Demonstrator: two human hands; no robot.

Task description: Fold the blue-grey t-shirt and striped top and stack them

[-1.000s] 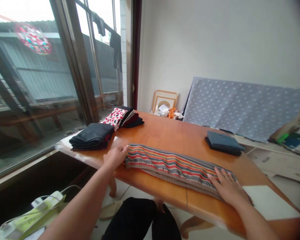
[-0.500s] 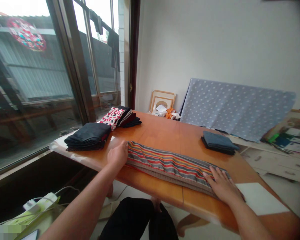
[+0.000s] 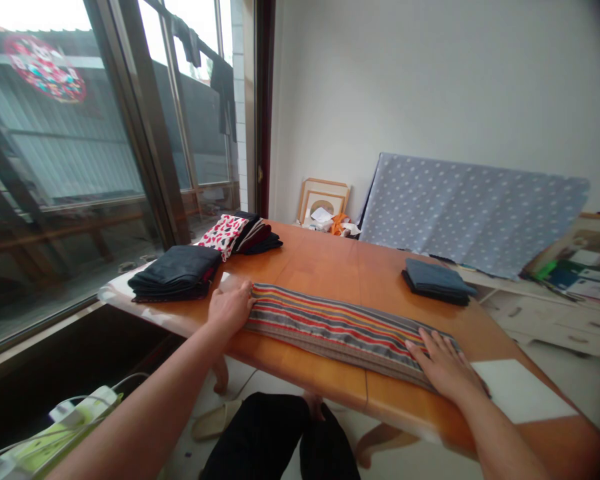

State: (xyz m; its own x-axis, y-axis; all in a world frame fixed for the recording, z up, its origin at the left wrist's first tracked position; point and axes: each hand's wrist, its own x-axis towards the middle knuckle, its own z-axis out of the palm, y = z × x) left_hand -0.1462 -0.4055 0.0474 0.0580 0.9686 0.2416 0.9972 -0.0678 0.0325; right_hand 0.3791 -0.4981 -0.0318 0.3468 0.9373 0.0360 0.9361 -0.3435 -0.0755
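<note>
A long folded striped cloth in grey, red and yellow lies across the front of the wooden table. My left hand is closed on its left end, the fingertips pinching the corner. Over the right end, my right hand lies flat with its fingers spread, pressing on the fabric. The layered brownish-grey edge of the cloth faces me. What garment it is, I cannot tell.
Folded dark clothes sit at the table's left, with a heart-patterned folded cloth behind them. Folded blue-grey clothes lie back right. A white sheet is beside my right hand. A power strip stands lower left.
My left hand has shifted slightly left with the cloth's end, and the wrinkled stripes now lie straighter and smoother. My right hand stays flat in nearly the same spot.
</note>
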